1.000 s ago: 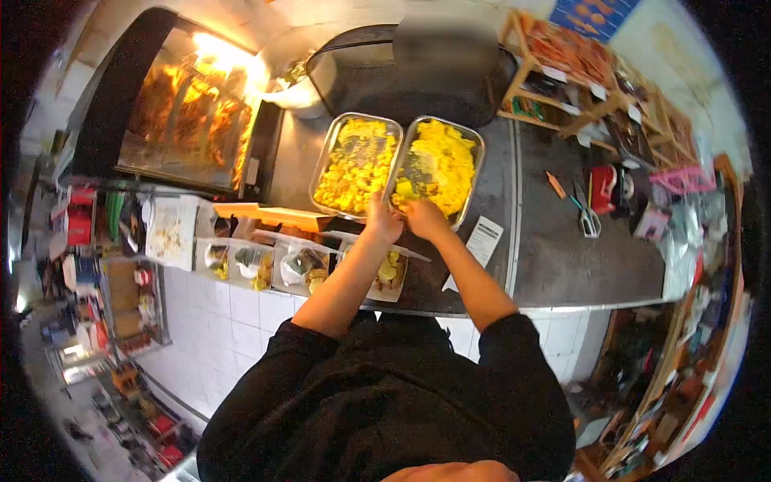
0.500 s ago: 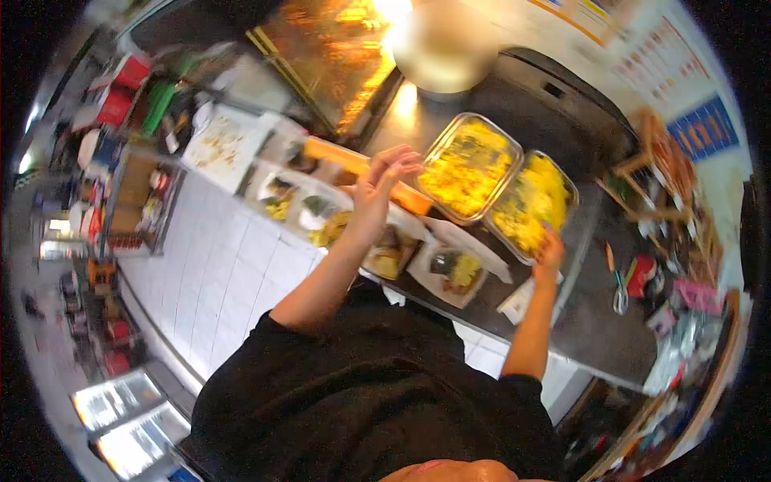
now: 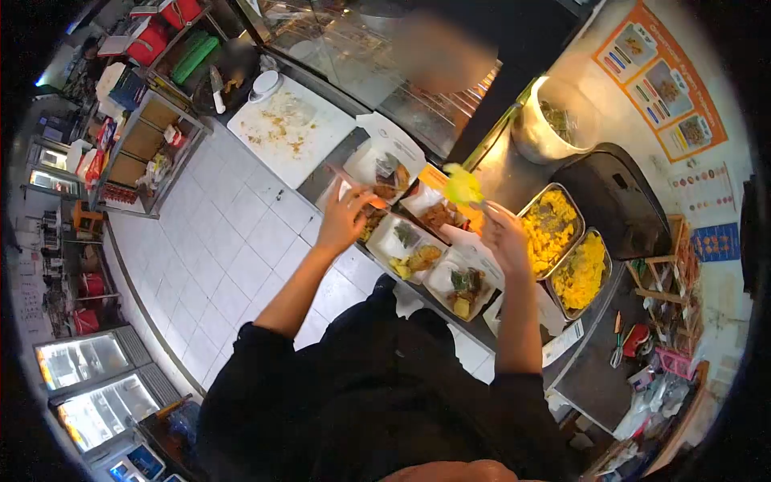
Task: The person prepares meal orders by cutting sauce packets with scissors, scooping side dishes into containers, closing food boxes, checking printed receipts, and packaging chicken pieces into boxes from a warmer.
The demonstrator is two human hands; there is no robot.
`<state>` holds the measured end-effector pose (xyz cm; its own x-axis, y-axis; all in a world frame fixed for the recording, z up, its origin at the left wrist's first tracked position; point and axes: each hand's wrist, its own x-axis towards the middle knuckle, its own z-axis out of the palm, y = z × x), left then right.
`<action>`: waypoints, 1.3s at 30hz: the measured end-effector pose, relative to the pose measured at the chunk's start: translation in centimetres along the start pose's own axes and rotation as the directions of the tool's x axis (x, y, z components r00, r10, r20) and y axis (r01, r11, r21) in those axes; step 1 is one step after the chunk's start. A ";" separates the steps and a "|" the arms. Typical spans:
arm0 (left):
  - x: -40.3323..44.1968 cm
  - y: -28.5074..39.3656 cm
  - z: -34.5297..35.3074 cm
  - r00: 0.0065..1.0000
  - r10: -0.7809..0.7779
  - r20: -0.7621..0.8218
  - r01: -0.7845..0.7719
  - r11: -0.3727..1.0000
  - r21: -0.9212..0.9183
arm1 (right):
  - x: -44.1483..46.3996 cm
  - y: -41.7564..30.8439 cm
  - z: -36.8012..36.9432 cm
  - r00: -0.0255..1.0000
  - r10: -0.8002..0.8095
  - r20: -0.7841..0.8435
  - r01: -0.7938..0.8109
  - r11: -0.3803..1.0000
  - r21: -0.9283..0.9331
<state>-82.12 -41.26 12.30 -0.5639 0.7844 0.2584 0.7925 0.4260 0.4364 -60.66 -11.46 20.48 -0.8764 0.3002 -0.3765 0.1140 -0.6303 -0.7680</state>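
Note:
My right hand (image 3: 507,239) is closed round something that ends in a yellow-green lump of food (image 3: 463,185), raised over the meal boxes. Whether a utensil lies between hand and lump is hard to tell. My left hand (image 3: 344,215), fingers apart, hovers at a partly hidden box on the left. Open paper boxes hold white rice, greens and browned food: one box (image 3: 418,251) lies in the middle, another (image 3: 470,283) nearer my right arm. Right of my right hand stand two metal trays of yellow food, one tray (image 3: 580,241) beside the other (image 3: 612,255).
A white cutting board (image 3: 293,128) with crumbs lies left of the boxes, near a knife (image 3: 217,90). Behind is a glass display case (image 3: 345,68). A large pot (image 3: 536,132) stands behind the trays. Scissors (image 3: 617,344) lie at the right.
My right hand has moved left from the trays and now carries the yellow-green lump over the boxes. My left hand has come down to the leftmost boxes. The view has turned.

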 end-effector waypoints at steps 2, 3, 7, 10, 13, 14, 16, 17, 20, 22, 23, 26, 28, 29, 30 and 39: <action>-0.6 0.4 -0.1 0.996 -0.076 -0.044 0.070 0.991 -0.110 | 9.2 4.3 1.5 0.995 0.093 -0.045 -0.099 0.985 -0.145; -0.7 0.2 0.2 0.996 -0.071 -0.056 0.064 0.991 -0.116 | 11.5 6.0 3.1 0.992 -0.125 -0.024 0.093 0.841 -0.533; -0.4 0.7 0.5 0.990 -0.127 -0.062 0.114 0.977 -0.181 | 16.0 11.3 5.5 0.854 -0.201 0.481 0.302 -0.560 -0.771; 0.4 1.1 0.4 0.987 -0.153 -0.047 0.140 0.969 -0.204 | 15.7 12.5 6.7 0.870 -0.220 0.440 0.234 -0.602 -0.764; 1.5 0.4 0.6 0.996 -0.039 -0.079 0.018 0.969 -0.246 | 13.8 11.7 7.1 0.806 -0.447 0.388 0.238 -0.356 -0.904; 1.6 0.7 1.0 0.992 -0.071 -0.104 0.031 0.938 -0.344 | 12.5 10.7 6.7 0.739 -0.554 0.384 0.309 -0.227 -0.923; 2.1 1.3 2.0 0.983 -0.020 -0.185 -0.044 0.943 -0.331 | 7.1 8.5 6.0 0.757 -0.644 0.114 0.260 0.136 -0.956; 1.9 0.9 3.2 0.988 -0.051 -0.144 0.007 0.956 -0.293 | 4.2 7.4 5.2 0.751 -0.656 -0.079 0.320 0.466 -0.825; 2.3 4.9 3.3 0.961 -0.100 -0.257 0.016 0.951 -0.309 | -6.9 4.9 -0.8 0.525 -0.690 -0.498 0.272 0.691 -0.669; 2.6 8.1 3.0 0.958 -0.047 -0.281 -0.057 0.935 -0.350 | -13.3 2.1 -7.0 0.161 -0.836 -0.524 0.256 0.548 -0.796; 2.8 10.0 3.4 0.960 -0.031 -0.277 -0.072 0.933 -0.354 | -16.1 1.2 -10.9 0.069 -0.832 -0.550 0.162 0.553 -0.817; 2.9 17.7 4.4 0.952 0.120 -0.282 -0.230 0.887 -0.400 | -22.1 2.4 -25.2 0.048 -0.745 -0.665 -0.266 0.632 -0.727; 2.9 23.8 6.6 0.936 0.182 -0.301 -0.322 0.791 -0.520 | -22.6 1.8 -29.6 0.184 -0.498 -0.847 -0.122 0.844 -0.523; 2.4 27.3 7.9 0.936 0.220 -0.275 -0.342 0.756 -0.559 | -23.4 1.8 -31.6 0.361 -0.216 -0.907 -0.035 0.969 -0.245; 1.8 30.8 9.0 0.933 0.259 -0.249 -0.359 0.719 -0.595 | -24.7 2.5 -34.5 0.372 -0.206 -0.905 -0.034 0.971 -0.235; -0.1 51.5 18.6 0.874 0.473 0.108 -0.438 0.865 -0.244 | -39.4 14.8 -49.3 0.262 -0.749 -0.609 -0.496 0.436 -0.750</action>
<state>-36.91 -11.02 18.77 -0.0930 0.9360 0.3395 0.8759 -0.0852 0.4749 -1.36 2.69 -1.60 -0.0303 0.9866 0.1605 0.8359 0.1131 -0.5371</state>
